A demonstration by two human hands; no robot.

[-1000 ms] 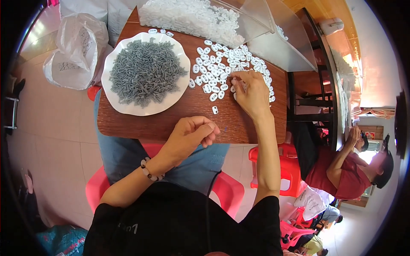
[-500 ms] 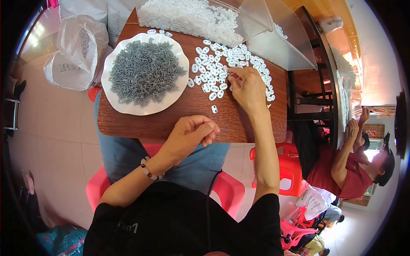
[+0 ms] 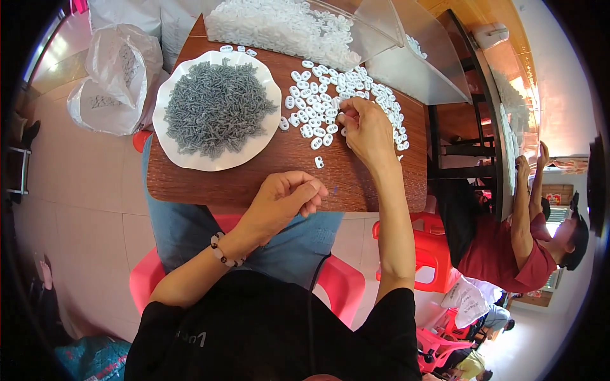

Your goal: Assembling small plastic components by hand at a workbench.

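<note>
My right hand [image 3: 366,132] rests on the brown wooden table [image 3: 267,171], its fingertips pinched among the scattered small white plastic rings [image 3: 330,101]. Whether a ring is held between the fingers is hidden. My left hand [image 3: 283,198] hovers at the table's near edge with fingers curled closed; I cannot see anything inside it. One white ring [image 3: 319,162] lies alone between the two hands. A white plate [image 3: 254,143] heaped with small grey metal pieces [image 3: 216,108] sits to the left of the rings.
A clear plastic bin [image 3: 286,25] full of white rings stands at the table's far edge. White plastic bags [image 3: 117,76] lie on the floor at the left. A person in a red shirt [image 3: 508,254] sits at the right with arms raised. I sit on a pink chair [image 3: 343,279].
My right hand's fingertips have shifted slightly among the white rings. The person at the right has raised their arms higher. My left hand stays put.
</note>
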